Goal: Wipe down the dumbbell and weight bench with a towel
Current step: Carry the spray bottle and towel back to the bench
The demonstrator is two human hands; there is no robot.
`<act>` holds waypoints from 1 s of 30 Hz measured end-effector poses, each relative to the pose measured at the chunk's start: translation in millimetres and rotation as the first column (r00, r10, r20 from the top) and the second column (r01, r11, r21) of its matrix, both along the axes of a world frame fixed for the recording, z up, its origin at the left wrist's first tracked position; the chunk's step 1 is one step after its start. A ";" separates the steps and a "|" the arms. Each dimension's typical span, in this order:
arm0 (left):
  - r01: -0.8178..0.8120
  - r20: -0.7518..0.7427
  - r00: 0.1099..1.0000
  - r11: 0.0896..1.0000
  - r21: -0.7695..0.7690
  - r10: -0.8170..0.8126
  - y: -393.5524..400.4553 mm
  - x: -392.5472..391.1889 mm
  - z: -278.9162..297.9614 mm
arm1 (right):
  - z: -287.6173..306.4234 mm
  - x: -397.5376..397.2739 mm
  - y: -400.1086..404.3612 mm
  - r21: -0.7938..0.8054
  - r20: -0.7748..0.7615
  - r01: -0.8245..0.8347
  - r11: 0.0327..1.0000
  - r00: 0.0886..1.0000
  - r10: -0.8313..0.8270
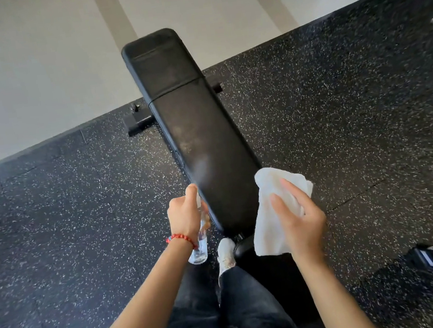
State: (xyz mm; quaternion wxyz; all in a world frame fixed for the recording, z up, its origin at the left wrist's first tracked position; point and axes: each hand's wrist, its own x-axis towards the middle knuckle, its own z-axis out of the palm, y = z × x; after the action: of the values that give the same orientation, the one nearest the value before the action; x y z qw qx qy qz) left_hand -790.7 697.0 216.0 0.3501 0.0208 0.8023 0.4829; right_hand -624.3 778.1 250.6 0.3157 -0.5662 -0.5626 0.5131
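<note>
A small clear plastic spray bottle [200,238] is gripped in the curled fingers [190,195] of the left hand [185,218], one finger raised at its top, just beside the near left edge of the long black padded weight bench [200,138]. A faint haze of mist can be seen over the pad ahead of the bottle. A crumpled white cloth towel [275,211] is held by the right hand [301,224], its fingers lying fairly straight over the cloth, just off the bench's near right edge and apart from the pad. A red beaded bracelet [181,238] is worn on the left wrist. The bench stands on black speckled rubber flooring [52,228]; no dumbbell can be made out.

Judged from here, the pad is being wetted and not yet wiped. Spray could drift onto the flooring, since the nozzle is held at the bench's edge. The loosely held towel could slip when pressed down.
</note>
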 end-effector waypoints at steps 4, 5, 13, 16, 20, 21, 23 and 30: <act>-0.038 0.022 0.999 0.999 0.038 0.037 16.7 -21.9 0.8 | 2.9 -27.4 17.5 0.004 -0.010 -0.036 0.999 0.999 0.036; -0.033 0.004 0.999 0.999 0.026 0.033 19.8 -29.5 0.1 | 2.4 -34.9 21.2 0.005 -0.015 -0.042 0.999 0.999 0.042; 0.033 0.027 0.999 0.999 0.018 -0.034 52.1 -121.8 -6.5 | -5.8 -119.8 47.4 0.020 0.019 -0.010 1.000 1.000 0.009; 0.063 0.029 0.998 0.998 0.024 -0.064 64.6 -165.9 -3.1 | -5.6 -164.3 54.9 0.019 0.025 0.028 0.999 0.999 -0.028; 0.080 0.009 0.997 0.996 0.035 -0.080 82.7 -232.8 5.5 | 1.6 -226.5 60.0 0.020 0.020 0.089 0.996 0.996 -0.090; 0.084 0.002 0.996 0.996 0.038 -0.084 86.9 -249.5 7.3 | 3.8 -242.2 60.9 0.022 0.018 0.096 0.995 0.995 -0.096; 0.088 -0.002 0.996 0.995 0.044 -0.088 94.8 -280.4 10.2 | 5.8 -271.2 64.4 0.009 0.013 0.111 0.994 0.994 -0.111; 0.116 0.038 0.992 0.987 0.113 -0.121 119.1 -350.5 11.9 | 9.3 -346.0 83.8 0.002 0.016 0.076 0.997 0.997 -0.076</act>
State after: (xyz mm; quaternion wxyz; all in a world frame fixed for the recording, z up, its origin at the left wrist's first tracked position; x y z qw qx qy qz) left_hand -1141.1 816.0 228.0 0.3944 0.0768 0.7638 0.5051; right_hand -970.3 861.8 259.8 0.3307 -0.5911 -0.5435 0.4958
